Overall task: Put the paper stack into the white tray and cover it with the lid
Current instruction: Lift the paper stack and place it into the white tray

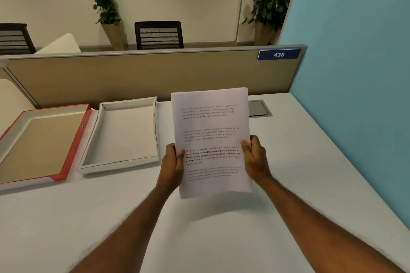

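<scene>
The paper stack [210, 139] is held upright above the table [288, 173], right of centre in the frame, clear of the surface. It is pinched at its two long edges: the left hand [172, 165] is closed on the left edge, the right hand [256, 158] on the right, thumbs on the printed face. The stack is judged light and flexible, liable to sag or fan apart, so a grip on both sides is favoured. The white tray [121, 167] lies empty just left of the stack; the red-edged lid [73, 146] lies open side up at the left edge.
</scene>
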Action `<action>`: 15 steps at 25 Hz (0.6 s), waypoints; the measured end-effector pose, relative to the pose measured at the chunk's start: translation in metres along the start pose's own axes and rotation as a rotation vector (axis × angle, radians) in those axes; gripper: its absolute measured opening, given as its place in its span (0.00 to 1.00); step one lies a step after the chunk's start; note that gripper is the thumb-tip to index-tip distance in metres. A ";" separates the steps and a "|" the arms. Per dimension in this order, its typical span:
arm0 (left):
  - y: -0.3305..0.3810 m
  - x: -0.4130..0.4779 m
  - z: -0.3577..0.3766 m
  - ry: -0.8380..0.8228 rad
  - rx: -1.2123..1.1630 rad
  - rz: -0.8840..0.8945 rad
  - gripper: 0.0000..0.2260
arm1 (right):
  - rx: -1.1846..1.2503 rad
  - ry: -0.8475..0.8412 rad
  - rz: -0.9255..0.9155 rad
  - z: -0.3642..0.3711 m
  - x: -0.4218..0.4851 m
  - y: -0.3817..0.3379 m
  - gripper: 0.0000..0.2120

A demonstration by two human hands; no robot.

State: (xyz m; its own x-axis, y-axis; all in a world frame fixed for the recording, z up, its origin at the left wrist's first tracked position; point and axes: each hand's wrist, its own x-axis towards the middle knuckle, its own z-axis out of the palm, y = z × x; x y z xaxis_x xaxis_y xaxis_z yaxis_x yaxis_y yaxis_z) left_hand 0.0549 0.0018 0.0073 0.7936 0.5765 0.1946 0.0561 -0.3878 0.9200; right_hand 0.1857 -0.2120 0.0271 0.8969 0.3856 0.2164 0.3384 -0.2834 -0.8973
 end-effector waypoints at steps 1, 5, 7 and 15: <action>0.003 0.004 -0.002 -0.010 -0.011 -0.015 0.13 | 0.012 -0.009 0.019 -0.001 0.006 -0.005 0.14; 0.005 0.014 -0.010 -0.017 -0.065 -0.140 0.10 | 0.053 -0.030 0.144 0.002 0.016 -0.016 0.11; 0.001 0.011 -0.011 -0.037 -0.119 -0.235 0.10 | 0.060 -0.036 0.234 0.008 0.014 -0.014 0.13; -0.022 -0.018 -0.019 -0.111 -0.247 -0.463 0.16 | 0.113 -0.090 0.465 0.032 -0.014 0.013 0.13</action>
State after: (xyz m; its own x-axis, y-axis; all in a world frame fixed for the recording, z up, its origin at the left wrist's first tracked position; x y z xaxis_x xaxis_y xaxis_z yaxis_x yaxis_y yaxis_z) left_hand 0.0277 0.0133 -0.0104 0.7799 0.5622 -0.2751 0.2814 0.0776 0.9565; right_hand 0.1682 -0.1927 0.0002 0.9159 0.3163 -0.2469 -0.1298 -0.3487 -0.9282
